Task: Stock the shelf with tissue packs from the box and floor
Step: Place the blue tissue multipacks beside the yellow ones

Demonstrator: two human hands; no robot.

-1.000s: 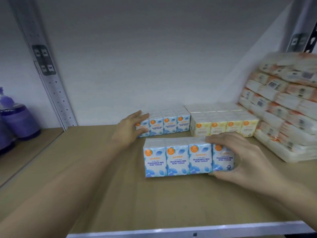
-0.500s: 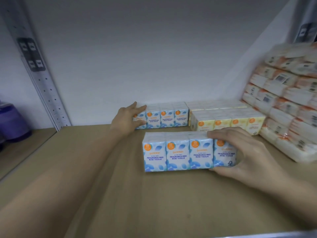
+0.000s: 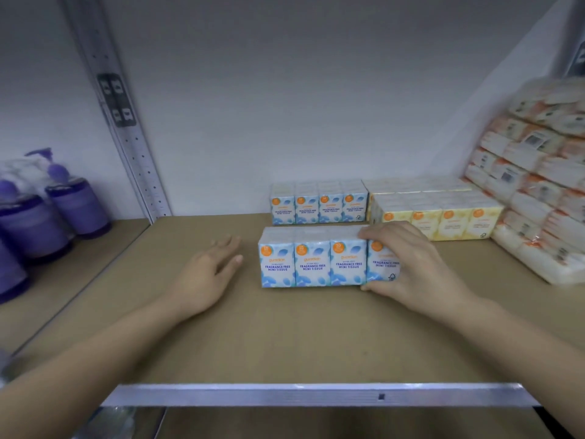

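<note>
A blue-and-white mini tissue pack (image 3: 311,259) stands on the brown shelf board (image 3: 285,337), in front of a second blue pack (image 3: 318,204) set against the back wall. My right hand (image 3: 408,264) grips the front pack's right end, fingers over its top and thumb at its lower front. My left hand (image 3: 210,270) hovers flat and empty just left of that pack, fingers apart, not touching it. Yellow tissue packs (image 3: 437,213) sit to the right of the rear blue pack.
A tall stack of orange-and-white wrapped tissue packs (image 3: 538,198) fills the right side. Purple pump bottles (image 3: 53,210) stand in the neighbouring bay on the left, beyond a perforated metal upright (image 3: 126,134). The shelf's metal front edge (image 3: 316,394) runs below my arms.
My left hand has come off the rear blue pack and drawn back toward me, to beside the front pack. My right hand keeps its hold on the front pack.
</note>
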